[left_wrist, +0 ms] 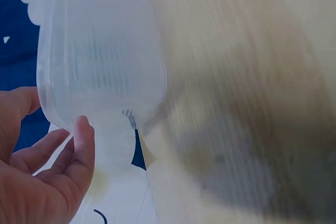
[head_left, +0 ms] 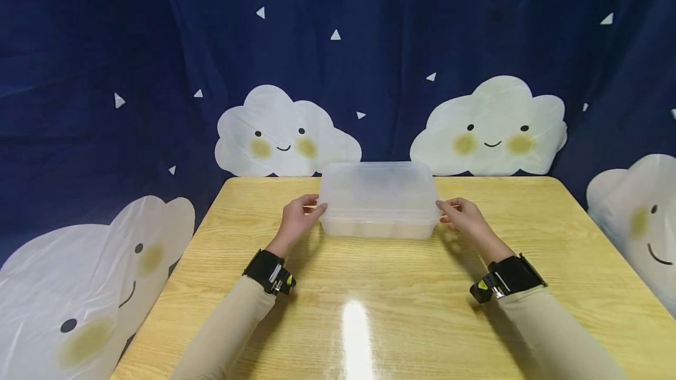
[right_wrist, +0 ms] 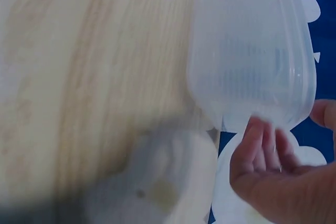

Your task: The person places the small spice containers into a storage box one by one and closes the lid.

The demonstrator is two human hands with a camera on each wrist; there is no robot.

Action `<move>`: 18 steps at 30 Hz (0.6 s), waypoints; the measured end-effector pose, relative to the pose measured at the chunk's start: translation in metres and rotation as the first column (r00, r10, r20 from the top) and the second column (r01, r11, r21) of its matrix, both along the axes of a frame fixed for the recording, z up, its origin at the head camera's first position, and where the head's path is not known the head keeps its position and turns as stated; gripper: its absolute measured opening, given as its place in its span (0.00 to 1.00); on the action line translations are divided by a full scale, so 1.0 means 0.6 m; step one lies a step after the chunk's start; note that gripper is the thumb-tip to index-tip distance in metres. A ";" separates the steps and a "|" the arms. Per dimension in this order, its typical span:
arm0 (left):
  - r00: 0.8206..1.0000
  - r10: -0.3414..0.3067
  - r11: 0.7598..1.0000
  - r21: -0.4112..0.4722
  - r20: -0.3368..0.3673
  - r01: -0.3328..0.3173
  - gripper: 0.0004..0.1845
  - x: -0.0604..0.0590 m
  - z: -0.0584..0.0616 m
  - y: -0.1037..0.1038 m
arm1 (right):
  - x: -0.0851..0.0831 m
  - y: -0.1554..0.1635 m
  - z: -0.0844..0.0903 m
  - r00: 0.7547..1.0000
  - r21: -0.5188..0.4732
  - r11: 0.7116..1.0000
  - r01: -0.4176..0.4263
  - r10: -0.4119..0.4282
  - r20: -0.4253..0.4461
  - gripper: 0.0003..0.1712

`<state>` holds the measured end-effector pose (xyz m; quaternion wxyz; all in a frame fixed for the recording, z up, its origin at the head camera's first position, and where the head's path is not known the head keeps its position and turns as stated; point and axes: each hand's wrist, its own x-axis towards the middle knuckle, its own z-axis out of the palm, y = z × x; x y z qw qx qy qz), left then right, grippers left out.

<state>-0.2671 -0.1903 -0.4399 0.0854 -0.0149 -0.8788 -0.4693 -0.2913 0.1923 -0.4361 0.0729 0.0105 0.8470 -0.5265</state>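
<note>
A translucent plastic box with its lid on [head_left: 377, 198] stands on the wooden table [head_left: 369, 304] near the far edge. My left hand [head_left: 298, 219] is at the box's left end, with fingertips touching the corner and the thumb just above. The left wrist view shows that hand [left_wrist: 47, 177] with loosely straight fingers against the box [left_wrist: 100, 61]. My right hand [head_left: 465, 219] mirrors it at the right end. In the right wrist view its fingertips [right_wrist: 262, 140] meet the rim of the box [right_wrist: 252, 51], with the thumb apart from it. Neither hand plainly grips the box.
A dark blue curtain with white cloud figures [head_left: 285, 133] hangs right behind the table and at both sides. Bare tabletop [left_wrist: 236, 77] stretches between the box and me, with a bright light glare [head_left: 356, 327] on it. Black wrist straps [head_left: 269, 271] sit on both forearms.
</note>
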 end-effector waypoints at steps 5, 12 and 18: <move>0.998 0.041 0.997 0.061 0.049 -0.044 0.23 0.011 0.004 0.006 | 0.006 0.007 -0.004 0.999 -0.007 0.999 -0.039 0.039 0.008 0.30; 0.997 0.081 0.997 -0.014 -0.013 -0.081 0.20 0.015 0.010 0.014 | 0.016 0.001 0.004 0.985 0.116 0.993 -0.016 0.035 -0.167 0.18; 0.995 0.093 0.995 -0.030 -0.020 -0.093 0.20 0.020 0.005 0.017 | 0.023 -0.004 0.007 0.971 0.210 0.978 0.000 0.051 -0.236 0.15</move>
